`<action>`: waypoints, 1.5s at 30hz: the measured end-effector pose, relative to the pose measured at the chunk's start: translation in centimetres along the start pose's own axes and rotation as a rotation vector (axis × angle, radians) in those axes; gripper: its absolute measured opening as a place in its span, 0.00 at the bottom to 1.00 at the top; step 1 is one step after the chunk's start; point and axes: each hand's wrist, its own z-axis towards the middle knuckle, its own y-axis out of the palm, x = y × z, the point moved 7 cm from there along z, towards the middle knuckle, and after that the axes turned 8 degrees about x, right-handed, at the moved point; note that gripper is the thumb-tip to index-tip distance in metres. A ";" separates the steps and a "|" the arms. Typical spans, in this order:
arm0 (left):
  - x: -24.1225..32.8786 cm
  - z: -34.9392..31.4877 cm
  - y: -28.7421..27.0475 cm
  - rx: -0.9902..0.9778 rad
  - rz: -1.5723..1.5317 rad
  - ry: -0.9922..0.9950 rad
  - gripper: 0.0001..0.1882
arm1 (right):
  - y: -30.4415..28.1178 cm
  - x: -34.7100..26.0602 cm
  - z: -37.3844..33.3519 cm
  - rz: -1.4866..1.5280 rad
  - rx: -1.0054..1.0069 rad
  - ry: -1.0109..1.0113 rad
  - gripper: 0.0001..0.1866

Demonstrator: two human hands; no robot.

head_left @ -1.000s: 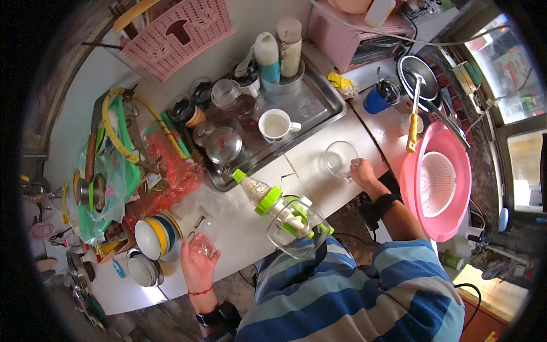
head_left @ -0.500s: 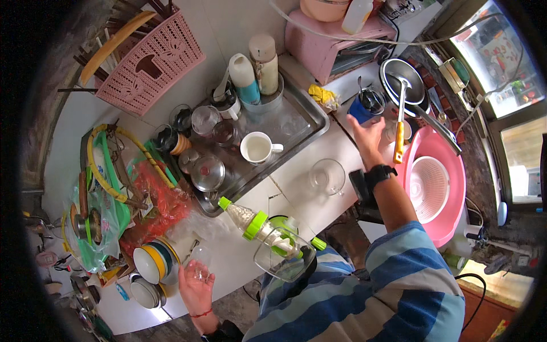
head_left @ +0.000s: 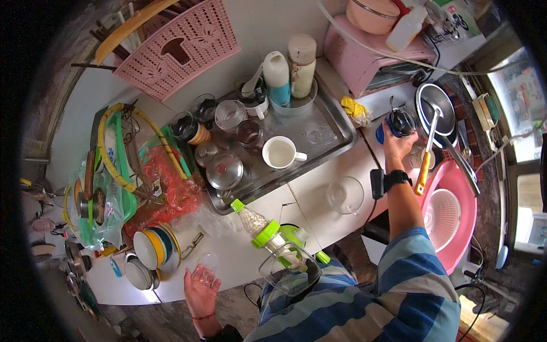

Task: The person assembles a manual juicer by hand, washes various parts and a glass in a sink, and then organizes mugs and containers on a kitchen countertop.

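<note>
My right hand (head_left: 397, 149) is closed round a blue cup (head_left: 380, 134) at the right of the counter. Dark contents and an upright spoon (head_left: 392, 104) show at the cup's top. My left hand (head_left: 201, 285), palm up near the counter's front edge, has its fingers curled round a small clear cup (head_left: 209, 261); its exact shape is hard to make out. Between my arms lies a clear glass mug (head_left: 345, 195) on the white tiles. A clear bottle with green fittings (head_left: 265, 232) and a clear rectangular container (head_left: 290, 272) are at the front edge.
A metal tray (head_left: 336, 138) holds a white mug (head_left: 280, 153), jars and flasks. Right of the blue cup are a pan (head_left: 436, 97), a yellow-handled ladle (head_left: 424, 171) and a pink basin (head_left: 468, 219). Stacked enamel bowls (head_left: 146, 249) stand left, near a red plastic bag (head_left: 162, 185).
My right hand has reached the blue cup and closed round it; before, its fingers were spread beside it. My left hand keeps the clear cup. The whole view has shifted.
</note>
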 end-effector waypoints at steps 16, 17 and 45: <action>-0.9 -0.5 -0.3 0.028 -0.026 0.012 0.19 | 4.7 -14.5 -8.8 0.292 -0.568 -0.190 0.39; -0.8 -0.7 -0.5 0.034 -0.032 0.016 0.19 | 5.4 -14.2 -9.3 0.298 -0.576 -0.191 0.39; -0.5 -0.6 -0.6 0.013 -0.052 0.010 0.18 | 9.0 -10.8 -10.3 0.233 -0.570 -0.503 0.52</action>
